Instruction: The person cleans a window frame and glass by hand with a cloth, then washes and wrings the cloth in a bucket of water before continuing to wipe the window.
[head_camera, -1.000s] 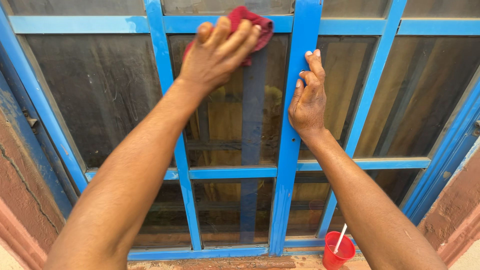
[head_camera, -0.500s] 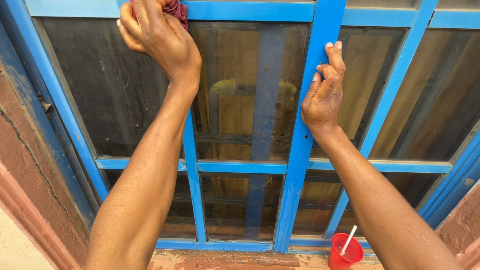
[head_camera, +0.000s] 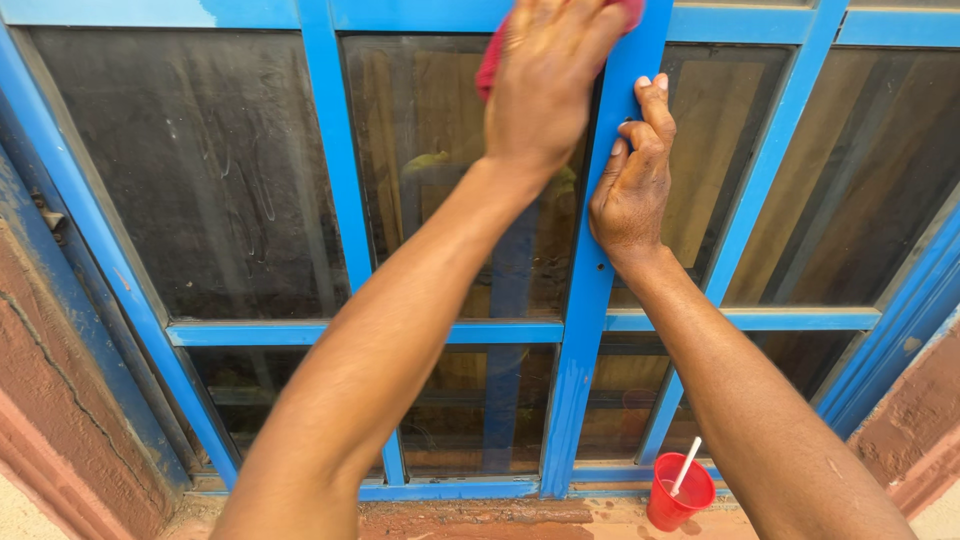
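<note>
- Head view: the left hand (head_camera: 545, 85) pressed flat, fingers spread, over a red cloth (head_camera: 492, 62) against the glass pane (head_camera: 420, 170) near the top of the window; only the cloth's edges showed around the hand, at its left and at the upper right.
- Just right of that hand ran the thick blue upright bar (head_camera: 590, 300) of the window frame, and the right hand (head_camera: 630, 185) rested on it, fingers curled loosely against the bar's right edge, holding nothing else.
- The two hands were close together, the bar between them.
- The left forearm crossed in front of the middle pane and hid much of it, along with part of the horizontal blue bar (head_camera: 250, 333) below.
- Left of the cloth hand, beyond a thinner blue upright, a dusty streaked pane (head_camera: 200, 170) lay uncovered.
- Far below the right hand, on the reddish sill (head_camera: 480, 518), stood a red cup (head_camera: 679, 492) with a white stick (head_camera: 685, 466) leaning in it.
- A cracked reddish wall (head_camera: 60, 400) flanked the frame at far left.
</note>
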